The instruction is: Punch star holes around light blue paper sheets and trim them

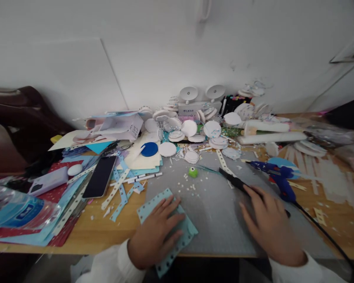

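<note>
My left hand (159, 230) lies flat, fingers spread, on a light teal paper sheet (168, 196) with dark dots along its edges. The sheet overhangs the front of the grey cutting mat (215, 232). My right hand (271, 224) is closed over a long black-handled tool (236, 181) that slants across the mat. Thin teal strands or blades show at its far end; motion blur hides their kind. Close to that tip sits a small green piece with an eye-like spot (192, 172). Tiny white paper bits lie scattered around it.
A blue glue gun (279, 177) with a black cable lies at right. White round discs (189, 128) crowd the back by the wall. At left are a phone (100, 177), punched paper strips (122, 188), a white pen (144, 177) and a water bottle (23, 208).
</note>
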Demonstrator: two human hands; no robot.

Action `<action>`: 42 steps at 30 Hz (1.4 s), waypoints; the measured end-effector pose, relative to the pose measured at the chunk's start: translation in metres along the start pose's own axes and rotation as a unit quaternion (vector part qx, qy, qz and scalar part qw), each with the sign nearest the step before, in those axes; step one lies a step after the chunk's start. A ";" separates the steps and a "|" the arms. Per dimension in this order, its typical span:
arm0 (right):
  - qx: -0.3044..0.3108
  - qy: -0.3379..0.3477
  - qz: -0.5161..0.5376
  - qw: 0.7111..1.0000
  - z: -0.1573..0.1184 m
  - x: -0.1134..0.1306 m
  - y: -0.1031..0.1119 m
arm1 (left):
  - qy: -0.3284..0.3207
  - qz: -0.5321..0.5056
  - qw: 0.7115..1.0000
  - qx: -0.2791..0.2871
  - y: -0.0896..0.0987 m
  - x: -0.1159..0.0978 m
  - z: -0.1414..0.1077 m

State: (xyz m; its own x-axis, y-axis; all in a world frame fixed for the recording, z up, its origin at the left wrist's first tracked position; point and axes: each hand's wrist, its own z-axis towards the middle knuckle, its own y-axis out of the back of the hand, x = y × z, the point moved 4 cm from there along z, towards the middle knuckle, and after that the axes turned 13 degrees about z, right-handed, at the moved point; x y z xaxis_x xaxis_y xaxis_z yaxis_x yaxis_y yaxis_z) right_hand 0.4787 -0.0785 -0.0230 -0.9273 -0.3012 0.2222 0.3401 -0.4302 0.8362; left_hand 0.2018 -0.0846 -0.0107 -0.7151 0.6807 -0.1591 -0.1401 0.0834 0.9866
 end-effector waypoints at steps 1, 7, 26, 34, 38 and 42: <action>0.002 -0.011 -0.032 0.999 0.004 -0.011 -0.003 | -0.005 -0.013 1.000 -0.001 0.003 0.003 0.002; 0.056 -0.005 -0.086 0.995 0.013 -0.030 -0.011 | 0.075 0.058 0.994 -0.051 -0.004 0.004 0.010; 0.184 0.216 0.136 0.949 -0.061 0.075 0.003 | 0.156 0.136 0.977 -0.052 -0.018 0.002 0.013; 0.174 0.201 0.121 0.956 -0.053 0.073 -0.003 | 0.158 0.131 0.977 -0.064 -0.019 0.002 0.012; 0.182 0.201 0.134 0.953 -0.054 0.068 0.000 | 0.158 0.129 0.977 -0.062 -0.020 0.003 0.012; 0.201 0.179 0.146 0.952 -0.056 0.068 -0.004 | 0.161 0.122 0.978 -0.048 -0.019 0.002 0.012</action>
State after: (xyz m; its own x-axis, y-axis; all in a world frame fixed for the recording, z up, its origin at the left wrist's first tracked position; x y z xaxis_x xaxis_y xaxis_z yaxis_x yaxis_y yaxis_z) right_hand 0.4228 -0.1453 -0.0395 -0.6657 -0.6597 0.3488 0.4203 0.0548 0.9057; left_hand 0.2111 -0.0756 -0.0295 -0.9114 0.4066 0.0634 0.0097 -0.1330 0.9911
